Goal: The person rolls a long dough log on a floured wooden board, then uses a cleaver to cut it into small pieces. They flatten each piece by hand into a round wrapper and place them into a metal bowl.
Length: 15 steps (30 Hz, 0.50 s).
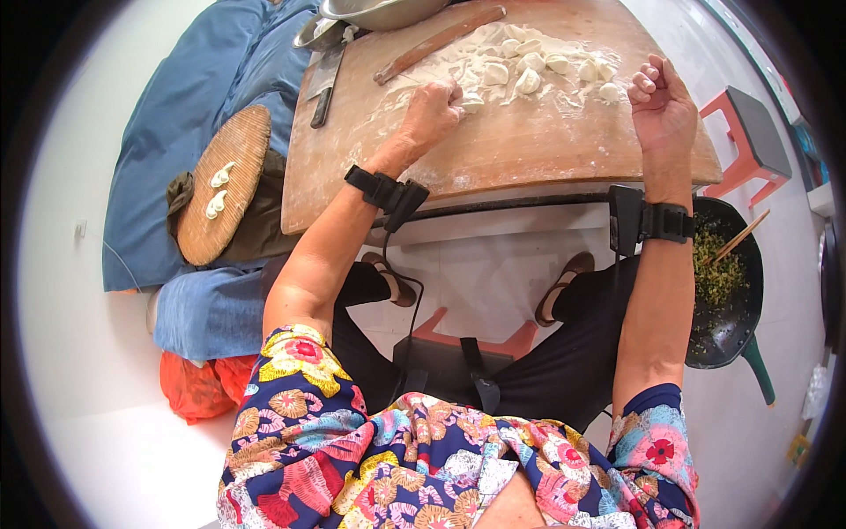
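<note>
My left hand (433, 114) rests low over the floured wooden board (529, 155), its fingers curled under. A flattened piece of dough (471, 102) lies right at its knuckles; whether the fingers grip anything is hidden. Above the board's right edge is my right hand (664, 109), palm turned up and floury fingers curled in, with nothing visible in them. Between the hands, several small pieces of dough (529, 81) are scattered in loose white flour (456, 63). A wooden rolling pin (439, 45) lies slantwise beyond my left hand.
A cleaver (322, 106) lies at the board's left edge, below metal bowls (383, 12). Two shaped dumplings (216, 205) sit on an oval ridged tray (241, 159) at left. On the right are a wok (717, 340) of chopped filling (717, 274) with chopsticks (740, 235), and a stool (753, 135).
</note>
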Each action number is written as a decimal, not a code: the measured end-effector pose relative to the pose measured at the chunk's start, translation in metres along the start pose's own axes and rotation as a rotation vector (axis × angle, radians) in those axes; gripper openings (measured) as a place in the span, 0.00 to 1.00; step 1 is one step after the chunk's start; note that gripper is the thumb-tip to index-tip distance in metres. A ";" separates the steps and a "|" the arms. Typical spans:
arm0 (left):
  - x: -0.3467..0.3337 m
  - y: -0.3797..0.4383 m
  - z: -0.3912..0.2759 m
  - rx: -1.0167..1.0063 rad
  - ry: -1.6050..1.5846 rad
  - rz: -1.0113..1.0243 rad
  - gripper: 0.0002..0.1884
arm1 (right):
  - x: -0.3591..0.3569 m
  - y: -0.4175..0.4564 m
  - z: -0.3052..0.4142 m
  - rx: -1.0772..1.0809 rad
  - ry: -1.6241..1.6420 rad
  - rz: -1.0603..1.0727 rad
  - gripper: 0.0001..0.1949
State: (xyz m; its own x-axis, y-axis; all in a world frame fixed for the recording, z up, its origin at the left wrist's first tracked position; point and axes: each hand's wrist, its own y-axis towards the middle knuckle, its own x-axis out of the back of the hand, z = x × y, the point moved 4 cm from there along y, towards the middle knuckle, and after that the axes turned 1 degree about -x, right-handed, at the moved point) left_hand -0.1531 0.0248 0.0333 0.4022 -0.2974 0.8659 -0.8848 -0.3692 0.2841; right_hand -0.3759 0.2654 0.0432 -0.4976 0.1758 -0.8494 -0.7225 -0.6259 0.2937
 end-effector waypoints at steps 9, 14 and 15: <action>0.002 0.009 -0.037 0.082 0.224 0.085 0.18 | -0.001 0.000 -0.003 -0.019 -0.012 0.005 0.10; -0.007 0.011 -0.019 -0.075 0.133 -0.007 0.12 | -0.004 0.000 -0.006 -0.018 0.004 0.022 0.10; -0.006 0.009 -0.018 -0.082 0.097 0.027 0.13 | -0.002 0.000 -0.005 -0.019 0.011 0.025 0.10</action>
State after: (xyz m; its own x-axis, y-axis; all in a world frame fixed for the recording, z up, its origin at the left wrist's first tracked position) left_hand -0.1675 0.0396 0.0382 0.3564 -0.2180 0.9086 -0.9131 -0.2875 0.2892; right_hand -0.3720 0.2613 0.0429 -0.5098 0.1521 -0.8467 -0.7009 -0.6442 0.3062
